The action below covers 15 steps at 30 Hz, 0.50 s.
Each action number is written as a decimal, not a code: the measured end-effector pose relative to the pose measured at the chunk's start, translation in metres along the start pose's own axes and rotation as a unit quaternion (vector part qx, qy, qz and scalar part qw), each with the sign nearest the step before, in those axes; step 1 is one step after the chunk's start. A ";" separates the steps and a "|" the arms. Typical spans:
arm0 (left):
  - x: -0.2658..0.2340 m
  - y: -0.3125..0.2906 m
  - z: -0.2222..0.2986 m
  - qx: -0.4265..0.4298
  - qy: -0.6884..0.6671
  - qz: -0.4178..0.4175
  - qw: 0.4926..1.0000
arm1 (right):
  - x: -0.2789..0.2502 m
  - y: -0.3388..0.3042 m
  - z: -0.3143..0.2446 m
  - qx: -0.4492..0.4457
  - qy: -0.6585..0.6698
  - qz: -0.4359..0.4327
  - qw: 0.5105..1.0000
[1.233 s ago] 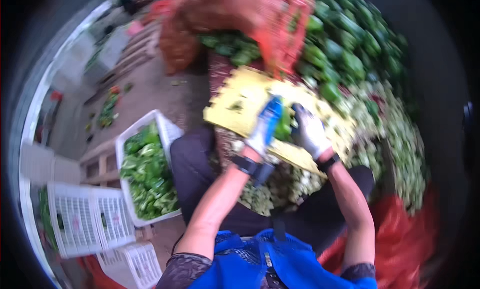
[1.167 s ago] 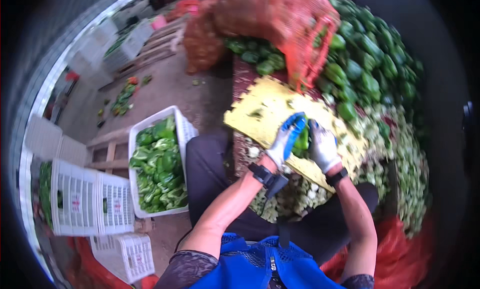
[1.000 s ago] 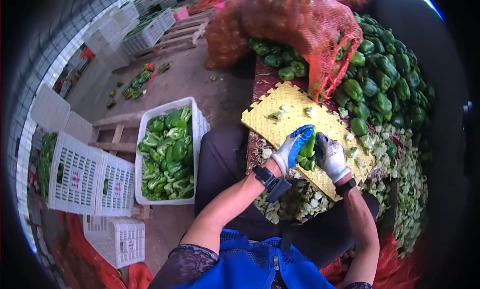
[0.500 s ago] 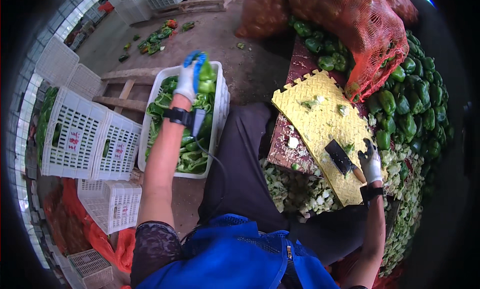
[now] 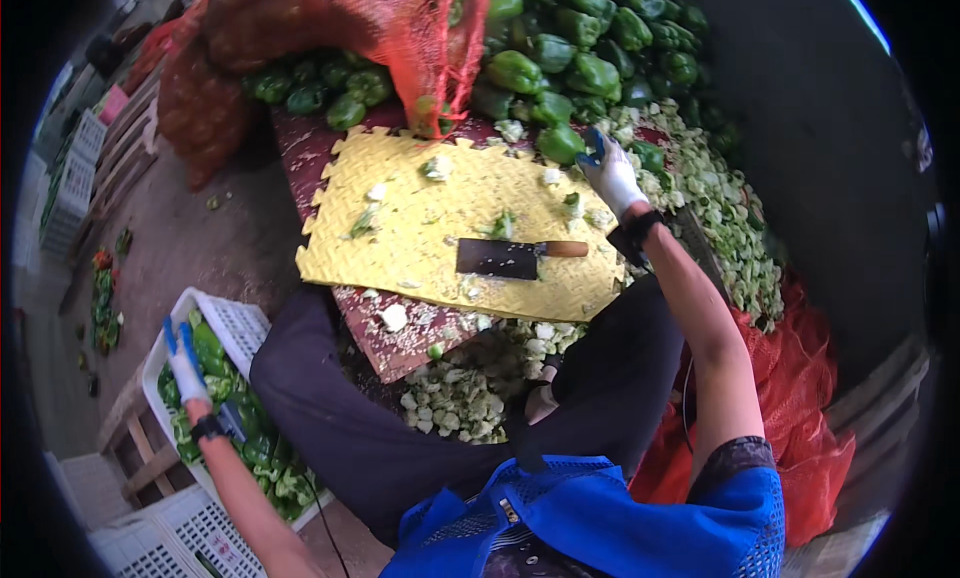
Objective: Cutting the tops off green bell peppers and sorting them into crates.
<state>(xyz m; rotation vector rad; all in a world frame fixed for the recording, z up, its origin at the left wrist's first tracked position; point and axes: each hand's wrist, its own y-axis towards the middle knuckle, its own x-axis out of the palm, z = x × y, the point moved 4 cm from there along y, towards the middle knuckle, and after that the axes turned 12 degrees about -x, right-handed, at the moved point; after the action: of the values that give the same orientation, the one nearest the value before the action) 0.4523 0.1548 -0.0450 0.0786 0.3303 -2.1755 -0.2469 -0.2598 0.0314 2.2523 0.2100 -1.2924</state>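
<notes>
My right hand (image 5: 614, 176), in a white glove with blue fingers, reaches to the edge of a heap of green bell peppers (image 5: 592, 76). Its fingers are spread beside one green bell pepper (image 5: 560, 144); whether they touch it I cannot tell. My left hand (image 5: 185, 366), gloved the same way, is over a white crate (image 5: 232, 323) filled with green bell peppers (image 5: 262, 440). Its fingers are stretched out and hold nothing. Between my hands a cleaver (image 5: 498, 259) with a wooden handle lies flat on a yellow foam mat (image 5: 390, 213), among pepper scraps.
Under the mat is a dark red board (image 5: 382, 343). Red mesh sacks (image 5: 300, 23) stand at its far side. Cut-off pepper cores (image 5: 735, 193) are heaped at the right, with more cores (image 5: 455, 398) between my legs. Another red mesh sack (image 5: 780, 408) lies at lower right.
The view has swung to the right. My left hand has let go of the green bell pepper over the crate. My right hand has moved from beside the cleaver to the pepper heap.
</notes>
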 end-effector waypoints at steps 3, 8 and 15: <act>0.024 -0.034 0.075 0.004 -0.040 -0.061 0.997 | 0.013 0.032 0.024 0.019 -0.057 -0.039 0.997; 0.144 -0.113 0.171 0.107 0.033 -0.125 0.986 | 0.058 0.043 0.061 0.078 -0.109 -0.139 0.981; 0.298 -0.181 0.150 0.018 -0.012 -0.372 0.928 | 0.038 0.011 -0.052 -0.045 0.370 -0.029 0.927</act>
<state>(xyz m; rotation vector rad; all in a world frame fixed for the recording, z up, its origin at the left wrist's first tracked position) 0.1405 -0.0198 0.0839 -0.0686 0.3409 -2.9333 -0.1833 -0.2473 0.0241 2.5606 0.5908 -0.3803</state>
